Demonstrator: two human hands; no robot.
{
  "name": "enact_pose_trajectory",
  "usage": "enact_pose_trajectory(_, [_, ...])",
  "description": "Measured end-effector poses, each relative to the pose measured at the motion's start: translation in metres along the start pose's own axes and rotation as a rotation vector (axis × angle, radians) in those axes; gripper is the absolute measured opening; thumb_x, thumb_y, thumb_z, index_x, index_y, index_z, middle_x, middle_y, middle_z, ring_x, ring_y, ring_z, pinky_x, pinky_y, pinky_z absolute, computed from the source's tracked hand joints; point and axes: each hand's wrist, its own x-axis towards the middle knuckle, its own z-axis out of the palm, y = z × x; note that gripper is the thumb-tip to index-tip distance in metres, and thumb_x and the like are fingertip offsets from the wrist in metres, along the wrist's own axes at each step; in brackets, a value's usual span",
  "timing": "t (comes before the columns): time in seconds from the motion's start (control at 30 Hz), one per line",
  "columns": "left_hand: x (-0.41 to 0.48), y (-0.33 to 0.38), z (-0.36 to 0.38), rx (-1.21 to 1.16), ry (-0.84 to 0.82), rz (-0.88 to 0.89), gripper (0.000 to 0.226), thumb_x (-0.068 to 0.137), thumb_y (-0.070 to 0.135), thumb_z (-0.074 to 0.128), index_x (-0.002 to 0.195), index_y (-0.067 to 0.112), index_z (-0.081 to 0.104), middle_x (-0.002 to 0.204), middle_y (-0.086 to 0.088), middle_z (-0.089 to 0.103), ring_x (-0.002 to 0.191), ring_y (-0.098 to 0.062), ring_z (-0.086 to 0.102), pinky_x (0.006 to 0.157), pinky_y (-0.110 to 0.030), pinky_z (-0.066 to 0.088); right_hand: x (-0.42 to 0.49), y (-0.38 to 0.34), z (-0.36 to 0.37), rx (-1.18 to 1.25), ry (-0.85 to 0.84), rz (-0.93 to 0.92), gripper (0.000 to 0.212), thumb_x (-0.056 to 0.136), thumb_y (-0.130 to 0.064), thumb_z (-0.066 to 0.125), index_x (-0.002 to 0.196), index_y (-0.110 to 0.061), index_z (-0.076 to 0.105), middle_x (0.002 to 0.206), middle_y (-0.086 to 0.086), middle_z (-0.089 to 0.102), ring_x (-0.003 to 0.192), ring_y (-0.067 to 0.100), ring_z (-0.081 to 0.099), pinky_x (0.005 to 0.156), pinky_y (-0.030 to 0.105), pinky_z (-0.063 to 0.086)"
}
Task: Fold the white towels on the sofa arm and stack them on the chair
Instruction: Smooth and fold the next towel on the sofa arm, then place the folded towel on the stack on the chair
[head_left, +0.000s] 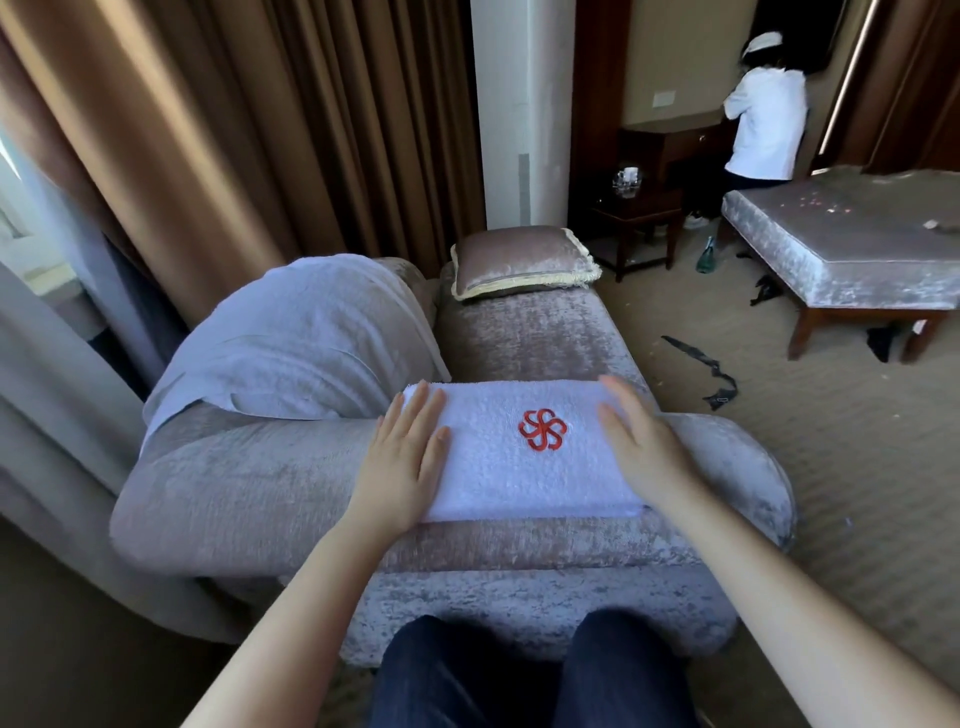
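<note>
Folded white terry towel (524, 452), rectangular, red logo up, lies across the velvety sofa arm (727, 467) near its rounded end. Left hand (402, 457) and right hand (644, 447) flat on its ends, fingers straight, slightly apart.

Nubby white terry towel (524, 467) on shiny crushed-velvet sofa arm (260, 483).

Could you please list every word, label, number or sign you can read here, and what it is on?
No readable words or numbers.
On the folded white terry towel: only a red embroidered pinwheel emblem, no letters.
The pale wall plate far back: too small to read.
</note>
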Motion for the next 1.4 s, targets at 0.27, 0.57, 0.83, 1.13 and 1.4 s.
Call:
enact_pose_trajectory(0.27, [-0.004,0.018,-0.024,-0.070,0.162,-0.497,0.026,0.096,0.030,0.055,0.103,0.006,0.063,0.097,-0.006,0.063,0.081,-0.019,0.054,0.064,-0.026,0.035,-0.027,0.002,-0.024,0.009,0.056,0.235,0.028,0.097,-0.031,0.053,0.100,-0.008,0.068,0.086,0.001,0.066,0.086,0.020,0.061,0.071,0.030,0.041])
enact_pose_trajectory(0.57, [-0.019,0.015,-0.052,-0.552,-0.057,-0.660,0.023,0.089,0.020,0.069,0.093,-0.002,0.063,0.092,-0.016,0.070,0.089,-0.031,0.068,0.079,-0.046,0.058,-0.044,-0.002,-0.027,0.370,0.002,0.353,0.038,0.088,-0.021,0.069,0.053,-0.016,0.055,0.045,-0.011,0.052,0.054,0.015,0.049,0.056,0.029,0.033])
enact_pose_trajectory(0.83, [-0.051,0.029,-0.043,-0.903,-0.117,-0.703,0.021,0.089,0.016,0.068,0.107,0.003,0.065,0.097,-0.009,0.075,0.088,-0.024,0.072,0.069,-0.032,0.055,-0.085,-0.004,-0.040,0.721,-0.051,0.472,0.023,0.089,-0.020,0.067,0.104,-0.003,0.070,0.101,0.009,0.074,0.094,0.023,0.070,0.084,0.038,0.054])
enact_pose_trajectory(1.13, [-0.062,0.086,-0.004,-1.010,-0.246,-0.540,0.027,0.085,0.023,0.073,0.108,0.013,0.064,0.099,-0.005,0.074,0.088,-0.023,0.071,0.073,-0.039,0.056,-0.160,0.018,-0.088,0.733,0.228,0.506,0.012,0.091,-0.023,0.064,0.099,-0.015,0.069,0.099,0.001,0.073,0.086,0.014,0.068,0.081,0.034,0.052])
enact_pose_trajectory(1.4, [-0.069,0.164,0.039,-1.153,-0.481,-0.413,0.021,0.089,0.019,0.066,0.110,0.015,0.064,0.099,-0.003,0.075,0.091,-0.020,0.072,0.070,-0.032,0.054,-0.240,0.031,-0.147,0.722,0.555,0.552,0.015,0.093,-0.022,0.062,0.102,-0.011,0.066,0.093,-0.002,0.072,0.085,0.017,0.066,0.076,0.031,0.050])
